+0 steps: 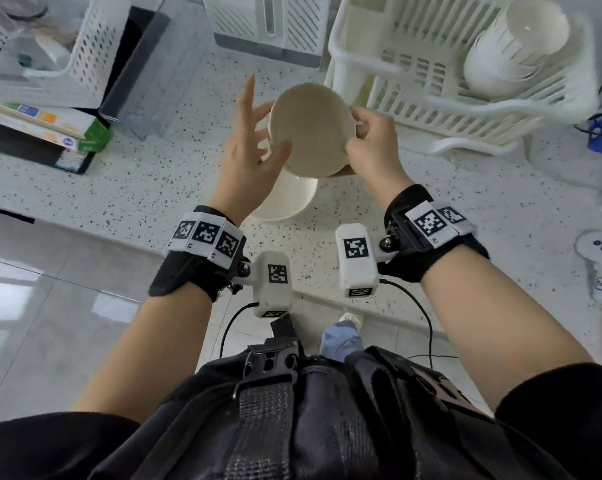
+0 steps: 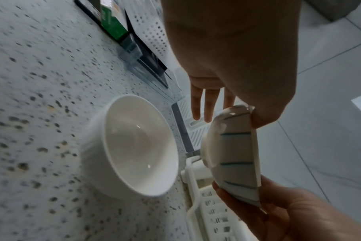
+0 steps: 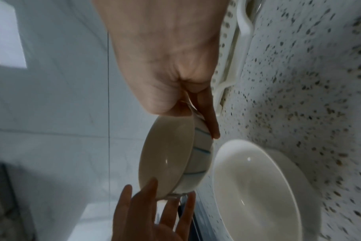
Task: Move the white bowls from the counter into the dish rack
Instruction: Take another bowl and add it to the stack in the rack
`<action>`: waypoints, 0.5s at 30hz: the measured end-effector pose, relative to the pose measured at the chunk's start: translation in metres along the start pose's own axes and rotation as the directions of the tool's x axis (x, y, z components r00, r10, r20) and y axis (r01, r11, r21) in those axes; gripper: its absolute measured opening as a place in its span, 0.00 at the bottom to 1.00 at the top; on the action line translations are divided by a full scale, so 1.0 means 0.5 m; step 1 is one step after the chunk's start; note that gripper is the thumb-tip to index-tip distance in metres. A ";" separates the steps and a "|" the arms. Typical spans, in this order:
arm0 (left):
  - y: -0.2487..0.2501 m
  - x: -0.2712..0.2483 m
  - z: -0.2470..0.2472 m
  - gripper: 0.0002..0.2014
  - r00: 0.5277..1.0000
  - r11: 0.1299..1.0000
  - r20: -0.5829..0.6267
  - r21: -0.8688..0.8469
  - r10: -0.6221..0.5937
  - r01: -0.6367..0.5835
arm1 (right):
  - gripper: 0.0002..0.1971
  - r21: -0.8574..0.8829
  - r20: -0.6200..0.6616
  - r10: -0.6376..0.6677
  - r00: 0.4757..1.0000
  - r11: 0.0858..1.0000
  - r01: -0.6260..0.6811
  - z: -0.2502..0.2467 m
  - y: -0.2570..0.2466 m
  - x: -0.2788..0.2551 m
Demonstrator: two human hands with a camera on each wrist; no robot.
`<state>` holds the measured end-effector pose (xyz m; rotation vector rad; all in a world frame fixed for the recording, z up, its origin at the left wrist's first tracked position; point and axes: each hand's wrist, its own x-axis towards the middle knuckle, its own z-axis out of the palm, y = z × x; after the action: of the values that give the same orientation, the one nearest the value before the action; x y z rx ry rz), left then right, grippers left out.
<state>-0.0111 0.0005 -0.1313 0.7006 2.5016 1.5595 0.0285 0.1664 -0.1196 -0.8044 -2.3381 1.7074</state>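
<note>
A white bowl [image 1: 310,126] with blue stripes on its outside [image 2: 235,156] is held tilted in the air above the speckled counter [image 1: 174,188]. My right hand [image 1: 365,133] grips its right rim, thumb inside and fingers on the outer wall [image 3: 208,117]. My left hand [image 1: 258,133] has straight, spread fingers, and its thumb touches the bowl's left rim [image 2: 262,120]. A second plain white bowl [image 1: 285,202] sits upright on the counter right below [image 2: 138,146]. The white dish rack [image 1: 431,109] stands at the back right with several white bowls [image 1: 514,46] stacked on their sides in it.
White perforated baskets stand at the back left [image 1: 67,39] and back middle [image 1: 268,26]. A clear container [image 1: 143,81] and flat boxes [image 1: 50,129] lie on the left. A white controller [image 1: 601,265] lies at the right. The counter's front edge [image 1: 119,237] runs below my wrists.
</note>
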 end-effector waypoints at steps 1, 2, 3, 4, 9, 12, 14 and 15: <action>0.011 0.009 0.012 0.38 1.000 1.000 0.012 -0.027 0.004 -0.004 | 0.28 0.033 -0.034 0.008 0.999 0.999 -0.007 -0.021 0.005 0.004; 0.024 0.018 0.026 0.37 0.999 0.999 0.035 -0.054 0.004 -0.002 | 0.28 0.068 -0.068 0.020 0.997 0.998 -0.015 -0.043 0.009 0.008; 0.035 0.028 0.041 0.36 0.998 0.997 0.058 -0.079 -0.003 0.008 | 0.26 0.084 -0.103 0.024 0.994 0.996 -0.015 -0.065 0.013 0.013; 0.045 0.040 0.059 0.34 0.997 0.995 0.076 -0.096 -0.015 0.022 | 0.25 0.090 -0.140 0.020 0.990 0.996 -0.007 -0.090 0.013 0.015; 0.093 0.102 0.172 0.26 0.990 0.997 0.139 -0.067 -0.020 0.030 | 0.25 0.207 -0.244 0.048 0.968 0.978 0.004 -0.221 0.024 0.037; 0.119 0.141 0.241 0.23 0.973 1.000 0.233 -0.014 0.004 -0.001 | 0.24 0.241 -0.292 0.065 0.954 0.970 0.008 -0.296 0.039 0.056; 0.143 0.168 0.290 0.23 0.957 1.000 0.291 -0.009 0.008 -0.006 | 0.23 0.267 -0.325 0.079 0.943 0.964 0.011 -0.347 0.051 0.074; 0.155 0.181 0.315 0.23 0.948 1.000 0.319 0.003 0.016 -0.018 | 0.23 0.278 -0.334 0.089 0.938 0.960 0.008 -0.371 0.055 0.081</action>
<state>-0.0143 0.1978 -0.1240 0.8971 2.2676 1.3197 0.0792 0.3486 -0.0880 -1.0070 -1.8194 1.6955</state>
